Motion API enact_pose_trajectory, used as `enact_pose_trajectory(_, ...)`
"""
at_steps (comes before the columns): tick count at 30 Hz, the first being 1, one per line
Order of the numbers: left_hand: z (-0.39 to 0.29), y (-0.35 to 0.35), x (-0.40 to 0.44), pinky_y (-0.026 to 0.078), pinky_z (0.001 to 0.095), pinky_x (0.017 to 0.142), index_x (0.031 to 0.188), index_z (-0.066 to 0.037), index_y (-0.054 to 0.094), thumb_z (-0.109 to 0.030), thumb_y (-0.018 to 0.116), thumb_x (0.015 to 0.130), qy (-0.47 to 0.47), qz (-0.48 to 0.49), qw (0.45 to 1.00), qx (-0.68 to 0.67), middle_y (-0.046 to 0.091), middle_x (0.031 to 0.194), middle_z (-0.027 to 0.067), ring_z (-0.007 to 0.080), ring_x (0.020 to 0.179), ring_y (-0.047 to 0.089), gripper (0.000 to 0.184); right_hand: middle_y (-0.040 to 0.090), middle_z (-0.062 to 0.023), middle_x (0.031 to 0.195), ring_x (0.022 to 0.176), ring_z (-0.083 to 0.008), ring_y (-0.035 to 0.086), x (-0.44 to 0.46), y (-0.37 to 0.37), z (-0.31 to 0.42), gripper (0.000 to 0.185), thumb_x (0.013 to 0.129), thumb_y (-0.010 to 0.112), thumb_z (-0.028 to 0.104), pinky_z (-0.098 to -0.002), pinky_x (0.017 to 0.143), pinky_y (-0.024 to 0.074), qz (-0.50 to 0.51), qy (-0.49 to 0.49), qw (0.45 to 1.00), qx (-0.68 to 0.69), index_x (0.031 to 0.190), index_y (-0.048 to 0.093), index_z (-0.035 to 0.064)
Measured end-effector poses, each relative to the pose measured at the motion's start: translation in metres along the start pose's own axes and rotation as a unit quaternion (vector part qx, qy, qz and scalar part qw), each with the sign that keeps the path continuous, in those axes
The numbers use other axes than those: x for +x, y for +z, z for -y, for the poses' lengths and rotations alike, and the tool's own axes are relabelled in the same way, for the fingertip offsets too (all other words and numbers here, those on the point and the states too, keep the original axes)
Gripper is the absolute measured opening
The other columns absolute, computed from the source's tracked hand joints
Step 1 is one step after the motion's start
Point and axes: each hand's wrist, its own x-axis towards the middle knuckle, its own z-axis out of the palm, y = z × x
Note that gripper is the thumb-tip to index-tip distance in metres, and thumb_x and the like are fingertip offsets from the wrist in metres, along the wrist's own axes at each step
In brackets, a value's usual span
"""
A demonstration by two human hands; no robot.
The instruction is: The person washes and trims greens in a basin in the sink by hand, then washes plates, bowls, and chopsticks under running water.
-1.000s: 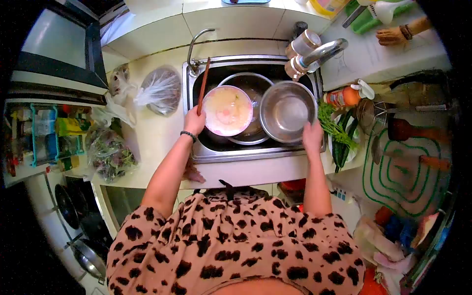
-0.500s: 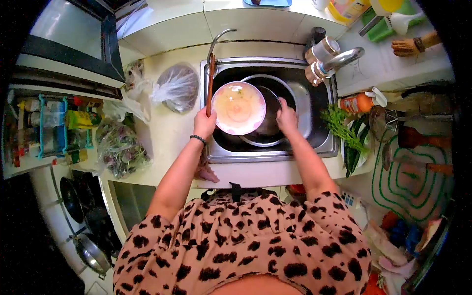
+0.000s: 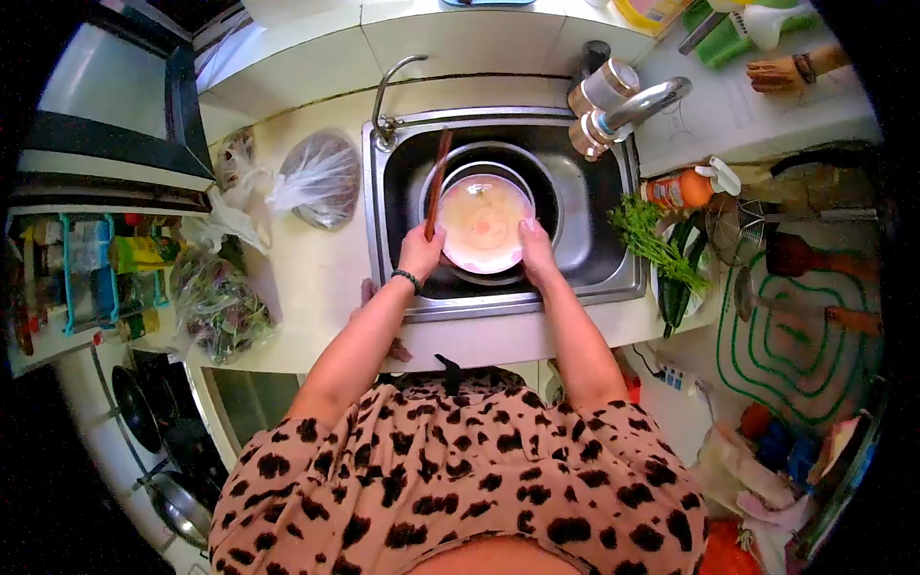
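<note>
Over the sink, a pale patterned bowl (image 3: pixel 483 222) is held between both hands, with some yellowish liquid visible inside. My left hand (image 3: pixel 422 251) grips the bowl's left rim along with a pair of brown chopsticks (image 3: pixel 439 182), which point up and away. My right hand (image 3: pixel 537 247) is closed on the bowl's right rim. Beneath the bowl, metal basins (image 3: pixel 547 177) sit in the dark sink (image 3: pixel 585 206), one apparently inside the other. The fingers under the bowl are hidden.
A small curved tap (image 3: pixel 381 96) and a large faucet (image 3: pixel 647 101) stand behind the sink. Bagged food (image 3: pixel 321 182) and bagged greens (image 3: pixel 218 307) lie left. To the right are green herbs (image 3: pixel 652 240), cucumbers (image 3: pixel 682 287) and an orange spray bottle (image 3: pixel 680 189).
My right hand has let go of the metal basin and moved onto the bowl's right rim. The basin held at the right a second ago now appears to be under the bowl.
</note>
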Motion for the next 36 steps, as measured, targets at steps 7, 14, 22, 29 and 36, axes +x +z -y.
enact_pose_trajectory(7,0.043,0.005,0.032,0.047,0.037,0.066,0.098,0.002,0.054,-0.036,0.052,0.084,-0.098,0.186,0.971,0.111,0.061,0.079,0.0158,0.0264,0.069,0.06,0.041,0.049,-0.0116,0.122,0.107,-0.0187,0.05,-0.007,-0.049,-0.007,0.044,0.096,0.035,0.025,-0.0304,0.092,0.0389,-0.052,-0.069,0.996,-0.022,0.131,0.034,-0.0026)
enact_pose_trajectory(14,0.033,0.038,0.045,0.046,0.0315,0.076,0.11,-0.002,0.053,-0.04,0.038,0.091,0.032,0.108,0.991,0.067,0.06,0.099,0.0151,0.0219,0.095,0.058,0.044,0.053,-0.0107,0.119,0.104,-0.019,0.053,-0.016,-0.048,0.004,0.047,0.096,0.036,0.034,-0.0323,0.089,0.042,-0.056,-0.092,0.993,0.045,0.128,0.038,0.0006)
enact_pose_trajectory(22,-0.021,0.04,0.011,0.037,0.0428,0.098,0.134,-0.007,0.029,-0.047,0.035,0.091,-0.086,0.235,0.832,-0.495,0.041,0.132,0.0125,0.0266,0.119,0.044,0.059,0.053,-0.0094,0.118,0.104,-0.0187,0.052,-0.029,-0.025,0.04,0.05,0.095,0.036,0.037,-0.032,0.086,0.0428,0.013,-0.04,0.999,0.014,0.129,0.035,-0.0002)
enact_pose_trajectory(29,0.005,0.016,0.008,0.04,0.0388,0.097,0.132,-0.005,0.031,-0.043,0.033,0.094,-0.062,0.206,0.851,-0.479,0.045,0.128,0.011,0.0243,0.115,0.047,0.054,0.062,-0.0082,0.095,0.087,-0.0232,0.06,0.004,-0.059,0.078,0.036,0.085,0.053,0.03,-0.034,0.073,0.0478,0.092,-0.069,0.97,-0.216,0.112,0.05,0.0067)
enact_pose_trajectory(36,0.015,0.015,0.009,0.042,0.0373,0.094,0.129,-0.004,0.034,-0.04,0.033,0.094,-0.073,0.185,0.857,-0.475,0.049,0.123,0.0109,0.023,0.112,0.049,0.05,0.061,-0.0187,0.078,0.071,-0.033,0.06,-0.104,0.019,0.279,0.019,0.084,0.052,0.017,-0.0393,0.062,0.0473,-0.138,-0.439,0.681,-0.571,0.076,0.059,0.0009)
